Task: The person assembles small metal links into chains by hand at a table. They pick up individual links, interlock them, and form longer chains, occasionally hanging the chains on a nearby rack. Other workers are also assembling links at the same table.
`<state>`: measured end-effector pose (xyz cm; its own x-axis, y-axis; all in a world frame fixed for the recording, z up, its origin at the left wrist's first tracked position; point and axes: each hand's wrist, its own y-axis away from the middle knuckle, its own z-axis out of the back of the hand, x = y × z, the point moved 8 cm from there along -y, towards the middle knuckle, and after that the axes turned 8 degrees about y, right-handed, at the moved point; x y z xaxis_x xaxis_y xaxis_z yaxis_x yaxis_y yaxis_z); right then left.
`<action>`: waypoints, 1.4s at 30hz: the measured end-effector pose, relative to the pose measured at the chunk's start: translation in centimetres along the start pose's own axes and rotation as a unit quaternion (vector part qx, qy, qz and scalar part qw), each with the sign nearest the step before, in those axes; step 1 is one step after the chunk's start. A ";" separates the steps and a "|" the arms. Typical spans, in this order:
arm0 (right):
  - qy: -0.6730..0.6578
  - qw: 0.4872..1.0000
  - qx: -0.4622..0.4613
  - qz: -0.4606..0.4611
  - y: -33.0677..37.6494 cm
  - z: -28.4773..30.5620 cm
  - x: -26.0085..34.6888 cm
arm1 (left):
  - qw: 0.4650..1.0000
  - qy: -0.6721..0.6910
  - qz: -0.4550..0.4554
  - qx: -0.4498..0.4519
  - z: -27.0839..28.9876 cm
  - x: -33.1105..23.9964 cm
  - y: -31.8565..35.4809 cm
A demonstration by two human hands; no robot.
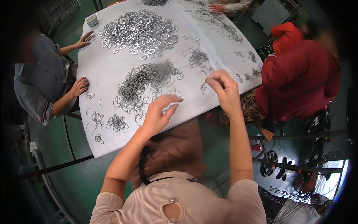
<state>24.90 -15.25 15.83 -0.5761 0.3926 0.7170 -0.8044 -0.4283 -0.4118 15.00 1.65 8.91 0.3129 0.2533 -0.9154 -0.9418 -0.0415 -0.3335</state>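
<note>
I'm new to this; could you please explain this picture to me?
There is no machine: a person works bare-handed. A wide-angle camera worn on the head looks down, so the forearms rise from the lower edge. On the white table lie a heap of shiny metal rings, a heap of darker wire rings and smaller clusters; other people are around it. The left hand is open near the darker heap; the right hand is curled beside a thin ring, held or not, I cannot tell.

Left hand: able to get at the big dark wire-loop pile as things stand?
Likely yes: the left hand is just in front of the dark wire-loop pile, thumb and forefinger apart, and I see no obstruction between them.
</note>
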 end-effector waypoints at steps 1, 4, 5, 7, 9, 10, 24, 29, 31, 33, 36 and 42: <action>-0.006 1.000 0.007 0.016 0.2 -0.1 0.8 | 0.999 0.003 -0.035 0.000 0.1 -1.7 -1.2; -0.007 0.998 0.027 0.050 0.4 -0.7 3.9 | 0.999 0.017 -0.049 -0.006 0.2 -4.7 -3.6; -0.011 0.997 0.027 0.067 0.5 -0.7 4.8 | 0.998 0.023 -0.055 -0.007 0.1 -5.1 -4.0; -0.013 0.996 0.030 0.079 0.6 -0.7 5.9 | 0.997 0.034 -0.066 -0.010 0.2 -5.8 -4.3; -0.009 0.998 0.043 0.054 0.8 -0.8 6.4 | 0.997 0.044 -0.058 -0.012 0.2 -6.0 -4.3; -0.018 0.998 0.054 0.041 0.8 -0.9 6.1 | 0.997 0.049 -0.056 -0.014 0.2 -6.1 -4.3; 0.056 0.994 -0.084 0.031 3.2 -1.9 6.6 | 0.992 0.049 -0.071 -0.098 2.4 -6.3 -3.5; 0.066 0.987 -0.145 -0.006 4.5 -2.7 6.1 | 0.986 0.071 -0.091 -0.122 1.9 -6.5 -3.3; 0.050 0.985 -0.164 -0.014 4.8 -2.8 6.2 | 0.983 0.076 -0.096 -0.137 1.8 -6.5 -3.0; 0.039 0.981 -0.187 -0.015 5.0 -2.6 6.3 | 0.980 0.087 -0.098 -0.150 1.4 -6.5 -3.0; 0.032 0.976 -0.215 -0.007 5.3 -2.4 6.3 | 0.978 0.080 -0.106 -0.163 1.0 -7.1 -2.9; 0.079 0.962 -0.262 0.022 5.7 -1.1 6.4 | 0.974 0.106 -0.118 -0.164 -0.4 -7.3 -3.5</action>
<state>16.43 -14.28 17.42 -0.5928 0.5195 0.6154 -0.7176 0.0060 -0.6964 16.05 -0.43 16.66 0.5669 0.0902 -0.8189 -0.7614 -0.3221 -0.5626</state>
